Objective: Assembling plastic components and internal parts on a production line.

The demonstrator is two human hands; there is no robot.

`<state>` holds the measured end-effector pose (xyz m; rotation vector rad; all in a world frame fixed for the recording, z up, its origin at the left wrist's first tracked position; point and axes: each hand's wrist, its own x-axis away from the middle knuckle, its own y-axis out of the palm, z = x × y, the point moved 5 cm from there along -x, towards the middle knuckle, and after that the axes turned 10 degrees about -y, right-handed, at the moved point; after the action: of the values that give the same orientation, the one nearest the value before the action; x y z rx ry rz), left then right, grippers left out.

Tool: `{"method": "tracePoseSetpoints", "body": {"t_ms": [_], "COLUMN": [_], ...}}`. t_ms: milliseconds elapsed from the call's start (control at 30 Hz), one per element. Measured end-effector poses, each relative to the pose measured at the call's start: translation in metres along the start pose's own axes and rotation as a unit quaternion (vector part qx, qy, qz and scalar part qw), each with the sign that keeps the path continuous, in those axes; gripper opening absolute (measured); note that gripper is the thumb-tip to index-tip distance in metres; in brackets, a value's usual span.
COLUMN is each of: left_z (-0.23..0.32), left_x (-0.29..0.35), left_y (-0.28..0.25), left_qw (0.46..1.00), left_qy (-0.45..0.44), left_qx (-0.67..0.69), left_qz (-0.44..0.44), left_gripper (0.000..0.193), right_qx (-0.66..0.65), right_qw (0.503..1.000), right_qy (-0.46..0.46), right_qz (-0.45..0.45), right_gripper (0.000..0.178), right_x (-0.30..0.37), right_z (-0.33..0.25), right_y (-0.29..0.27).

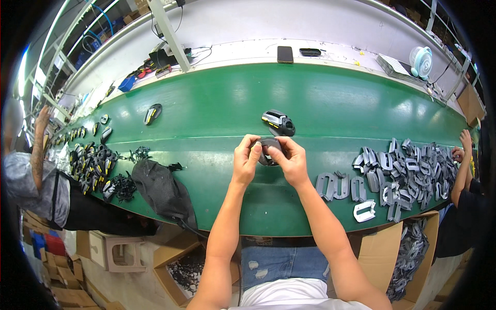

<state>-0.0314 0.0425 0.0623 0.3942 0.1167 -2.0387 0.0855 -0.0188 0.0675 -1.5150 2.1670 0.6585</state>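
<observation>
Between my two hands is a dark, rounded plastic piece [267, 141], held over the middle of the green table [217, 103]. My left hand [245, 159] grips its left side with the thumb on top. On the opposite side my right hand [292, 160] closes around it, thumb pressing near the middle. Fingers cover much of the piece, so its full shape is hidden. Just beyond my hands lies a grey, black and yellow plastic assembly [279, 122]. A similar assembly [153, 114] rests farther left.
Grey U-shaped plastic parts [413, 168] heap up on the right. Leftward lie a black mesh bag [161, 190] and a pile of black-and-yellow parts [92, 164]. Cardboard boxes [380, 256] stand below the near edge. Co-workers occupy both ends; a phone [284, 54] lies at the back.
</observation>
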Motion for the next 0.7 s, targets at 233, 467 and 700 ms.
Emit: {"method": "tracePoseSetpoints", "body": {"t_ms": [233,467,700], "left_z": [-0.007,-0.007,0.003], "left_x": [-0.004,0.002,0.002], "left_y": [0.002,0.006,0.007], "left_qw": [0.995,0.978,0.975], "left_qy": [-0.022,-0.016,0.019], "left_qx": [-0.078,-0.178,-0.184], "left_qz": [0.058,0.110,0.120], "left_gripper": [0.028,0.033,0.036], "right_qx": [-0.155,-0.124,-0.161], "right_qw": [0.978,0.982,0.978], "right_qy": [0.129,0.135,0.131], "right_qz": [0.048,0.046,0.031], "right_gripper": [0.018,0.015,0.015], "right_x": [0.004,0.007,0.003], "right_z": [0.024,0.029,0.023], "right_y": [-0.001,-0.001,0.000]}}
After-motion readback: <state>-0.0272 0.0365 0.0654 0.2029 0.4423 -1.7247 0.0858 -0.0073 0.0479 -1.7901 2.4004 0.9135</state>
